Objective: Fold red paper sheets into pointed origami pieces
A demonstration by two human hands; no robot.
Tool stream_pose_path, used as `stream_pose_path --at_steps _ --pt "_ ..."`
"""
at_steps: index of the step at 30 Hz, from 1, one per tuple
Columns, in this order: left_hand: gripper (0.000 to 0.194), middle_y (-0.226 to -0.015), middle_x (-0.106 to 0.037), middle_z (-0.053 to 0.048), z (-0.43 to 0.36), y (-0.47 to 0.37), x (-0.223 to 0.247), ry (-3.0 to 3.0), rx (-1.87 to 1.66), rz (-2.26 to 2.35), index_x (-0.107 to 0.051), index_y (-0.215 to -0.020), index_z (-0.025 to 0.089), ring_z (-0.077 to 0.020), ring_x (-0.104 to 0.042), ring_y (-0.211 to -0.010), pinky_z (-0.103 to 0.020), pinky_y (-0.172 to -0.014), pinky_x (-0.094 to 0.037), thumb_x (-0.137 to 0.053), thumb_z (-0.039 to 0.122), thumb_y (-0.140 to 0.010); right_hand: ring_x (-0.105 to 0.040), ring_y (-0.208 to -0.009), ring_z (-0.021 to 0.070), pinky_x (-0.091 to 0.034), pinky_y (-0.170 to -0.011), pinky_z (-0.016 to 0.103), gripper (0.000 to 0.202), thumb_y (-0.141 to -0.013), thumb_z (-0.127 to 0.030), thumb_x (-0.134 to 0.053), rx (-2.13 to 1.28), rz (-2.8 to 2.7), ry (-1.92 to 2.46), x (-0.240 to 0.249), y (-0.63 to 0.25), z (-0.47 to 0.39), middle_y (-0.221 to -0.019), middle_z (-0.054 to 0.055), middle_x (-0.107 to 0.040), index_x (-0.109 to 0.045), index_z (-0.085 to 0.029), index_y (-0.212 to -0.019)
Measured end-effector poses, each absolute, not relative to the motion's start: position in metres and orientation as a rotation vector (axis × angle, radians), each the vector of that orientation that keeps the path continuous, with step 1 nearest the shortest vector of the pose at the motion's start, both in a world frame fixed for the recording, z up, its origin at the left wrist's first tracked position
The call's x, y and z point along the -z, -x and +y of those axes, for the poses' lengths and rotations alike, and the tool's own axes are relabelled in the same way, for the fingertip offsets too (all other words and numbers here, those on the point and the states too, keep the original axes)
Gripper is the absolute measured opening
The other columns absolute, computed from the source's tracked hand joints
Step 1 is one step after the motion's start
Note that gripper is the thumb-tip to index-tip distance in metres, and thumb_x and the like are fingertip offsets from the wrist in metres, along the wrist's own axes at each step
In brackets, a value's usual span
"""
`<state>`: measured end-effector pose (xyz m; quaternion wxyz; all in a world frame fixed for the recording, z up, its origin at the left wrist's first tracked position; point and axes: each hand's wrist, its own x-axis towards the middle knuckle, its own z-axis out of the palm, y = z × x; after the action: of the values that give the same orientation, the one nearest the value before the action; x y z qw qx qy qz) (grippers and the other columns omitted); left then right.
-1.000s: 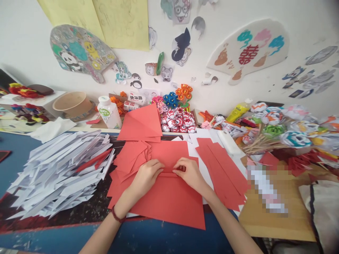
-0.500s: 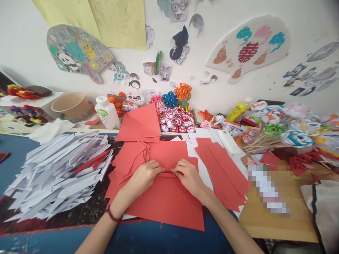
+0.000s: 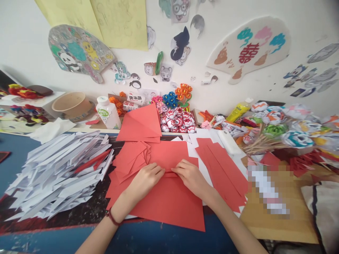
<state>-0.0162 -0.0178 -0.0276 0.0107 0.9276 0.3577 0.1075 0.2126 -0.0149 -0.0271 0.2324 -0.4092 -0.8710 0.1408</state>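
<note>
A narrow folded red paper strip [image 3: 171, 174] lies across large red sheets [image 3: 169, 197] in the middle of the table. My left hand [image 3: 149, 176] pinches its left end, fingers closed. At the right end my right hand [image 3: 189, 176] also has its fingers pressed together on the strip. Smaller red pieces [image 3: 129, 158] are fanned out left of my hands. To the right, long red pieces [image 3: 222, 173] rest on white paper.
Folded white paper strips [image 3: 60, 173] are heaped at the left. Behind stand a white bottle [image 3: 108, 113], red-and-white paper flowers [image 3: 178, 120] and a yellow bottle [image 3: 238, 111]. Paper flowers on sticks [image 3: 275, 130] lie at the right, behind a wooden board [image 3: 280, 225].
The fingers of both hands have shifted slightly along the strip, and my right fingers lie flatter. Both hands still hold it.
</note>
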Motion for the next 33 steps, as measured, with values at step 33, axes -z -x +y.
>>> stream_pose_path --at_steps 33 --pt "0.018 -0.090 -0.065 -0.010 -0.020 0.015 0.037 -3.189 -0.228 0.932 -0.060 -0.096 0.010 -0.0230 -0.060 -0.082 -0.035 -0.069 -0.049 -0.045 0.002 -0.090 -0.048 -0.063 0.0187 -0.040 -0.053 0.034 0.033 -0.089 0.006 -0.042 0.519 -2.632 0.990 0.033 -0.187 -0.035 -0.066 0.005 -0.056 -0.068 -0.012 -0.080"
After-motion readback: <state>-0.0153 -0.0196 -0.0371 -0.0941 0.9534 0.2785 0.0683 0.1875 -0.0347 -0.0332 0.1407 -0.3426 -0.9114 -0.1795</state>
